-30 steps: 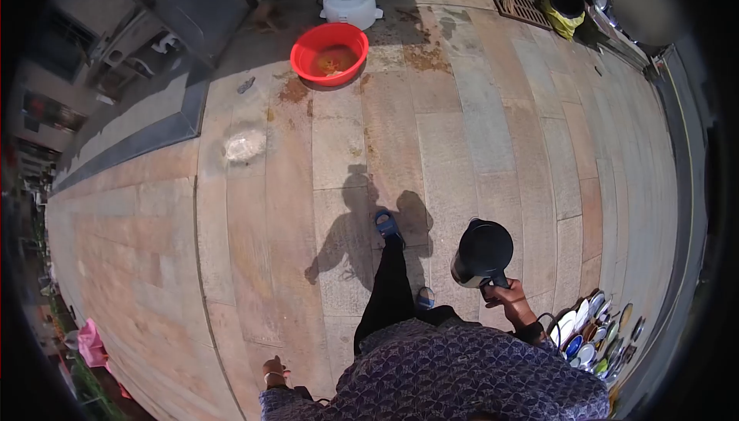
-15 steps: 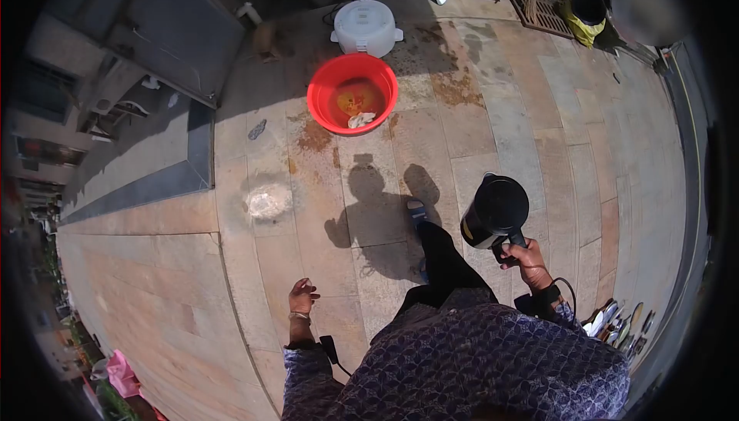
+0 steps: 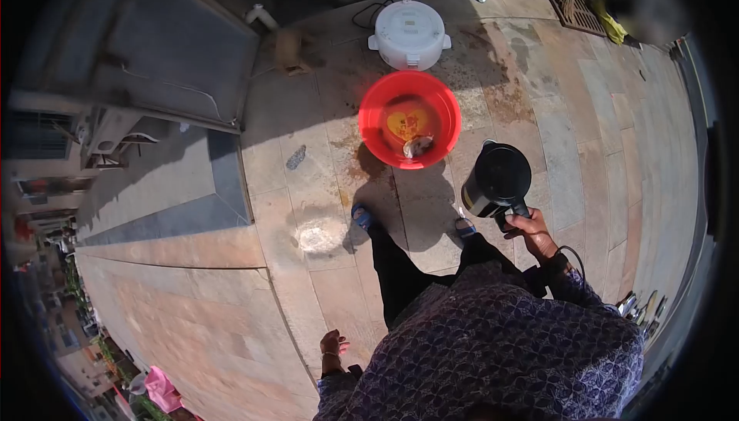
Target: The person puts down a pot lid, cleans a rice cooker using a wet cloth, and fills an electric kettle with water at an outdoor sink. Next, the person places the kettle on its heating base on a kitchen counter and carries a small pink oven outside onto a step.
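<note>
Plainly, the right hand (image 3: 531,230) grips the handle (image 3: 520,212) of a black kettle (image 3: 502,175), held up above the stone paving (image 3: 562,136), while the left hand (image 3: 332,344) hangs loosely open, away from it. Ahead, a red basin (image 3: 370,117) containing a whitish lump (image 3: 418,146) sits near a lidded white pot (image 3: 409,35).

the person's right hand (image 3: 531,230) is wrapped around the handle of a dark kettle (image 3: 499,175), its lid seen from above. the left hand (image 3: 333,342) hangs low at the other side, fingers loosely bent. ahead on the stone paving (image 3: 308,329) sits a red basin (image 3: 373,125) with a yellow heart on its bottom and a pale lump (image 3: 418,146) inside. just beyond it stands a white lidded container (image 3: 408,32).
</note>
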`<state>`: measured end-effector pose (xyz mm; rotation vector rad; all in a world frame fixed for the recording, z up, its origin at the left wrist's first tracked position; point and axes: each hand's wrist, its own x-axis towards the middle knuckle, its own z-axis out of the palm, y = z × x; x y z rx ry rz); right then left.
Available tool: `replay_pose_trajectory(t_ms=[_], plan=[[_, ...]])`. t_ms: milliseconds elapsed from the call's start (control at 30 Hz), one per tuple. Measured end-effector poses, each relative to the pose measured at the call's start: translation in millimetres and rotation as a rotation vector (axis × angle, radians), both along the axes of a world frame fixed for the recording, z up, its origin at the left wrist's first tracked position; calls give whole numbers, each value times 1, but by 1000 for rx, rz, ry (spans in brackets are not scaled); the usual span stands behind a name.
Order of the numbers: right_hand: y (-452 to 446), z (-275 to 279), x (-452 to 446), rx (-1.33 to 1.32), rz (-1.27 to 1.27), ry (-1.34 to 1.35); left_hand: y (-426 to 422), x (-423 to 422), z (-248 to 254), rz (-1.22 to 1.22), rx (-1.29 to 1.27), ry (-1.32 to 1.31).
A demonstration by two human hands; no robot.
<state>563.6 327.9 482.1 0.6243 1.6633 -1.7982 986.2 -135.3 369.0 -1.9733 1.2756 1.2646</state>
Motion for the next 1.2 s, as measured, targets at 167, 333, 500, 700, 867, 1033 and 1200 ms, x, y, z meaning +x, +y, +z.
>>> replay_pose_trajectory(t_ms=[167, 333, 500, 700, 867, 1033, 1200], plan=[[-107, -3, -35, -24, -104, -12, -142, -70, -20, -71, 9, -39], [-192, -12, -70, -97, -249, -8, -293, -255, -21, -274, -127, 224], [-257, -6, -101, -30, -323, -57, -381, -484, -21, -463, -169, 470], [-307, -37, -177, -56, -356, -71, -386, -709, -16, -807, -102, 495], [-351, -24, -216, -39, -493, -181, -352, -814, -39, -1014, 37, 467], [-380, -22, -245, -22, -647, -181, -304, -930, -76, -1146, 212, 486], [-407, -19, -276, 9, -857, -210, -199, -1062, -73, -1258, 334, 502]])
